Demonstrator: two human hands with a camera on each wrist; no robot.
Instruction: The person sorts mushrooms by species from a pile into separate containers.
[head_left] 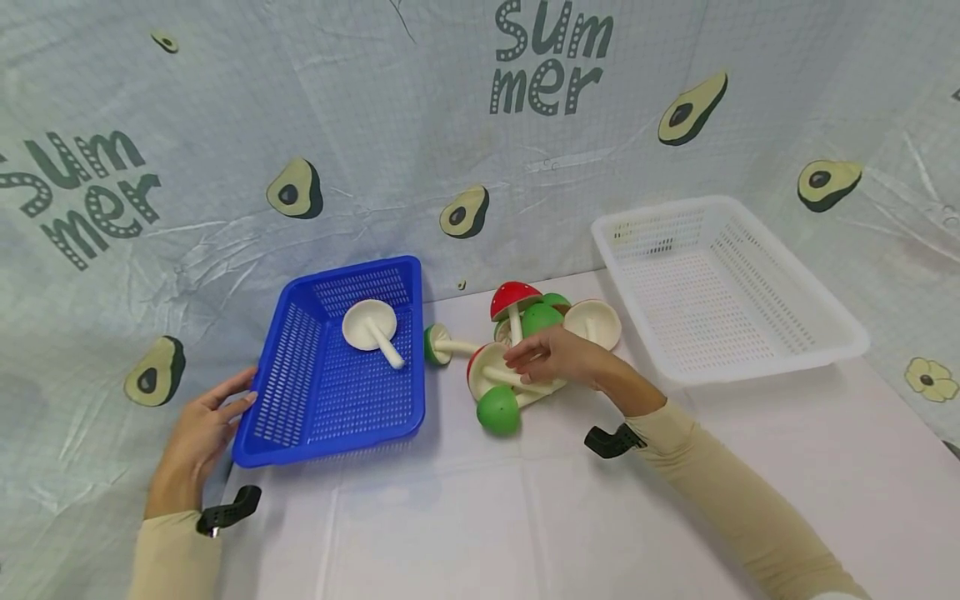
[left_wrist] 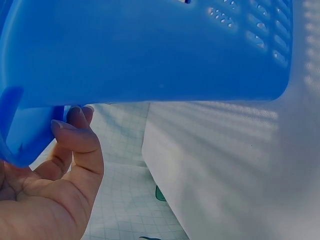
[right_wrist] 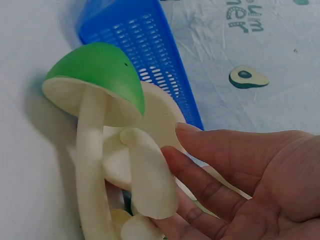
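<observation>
My left hand holds the left rim of a blue plastic basket; in the left wrist view its fingers curl under that rim. Inside the basket lies one toy mushroom, its pale underside and stem facing up. Over a pile of toy mushrooms hovers my right hand, thumb and fingers apart. Closest to its fingertips is an overturned red-rimmed mushroom, whose pale stem shows in the right wrist view. Beside it lies a green-capped mushroom. Whether a finger touches the stem, I cannot tell.
A white perforated basket stands to the right of the pile. Also in the pile are a red-capped mushroom and a pale upturned one. Another green-capped mushroom lies by the blue basket. A patterned cloth hangs behind.
</observation>
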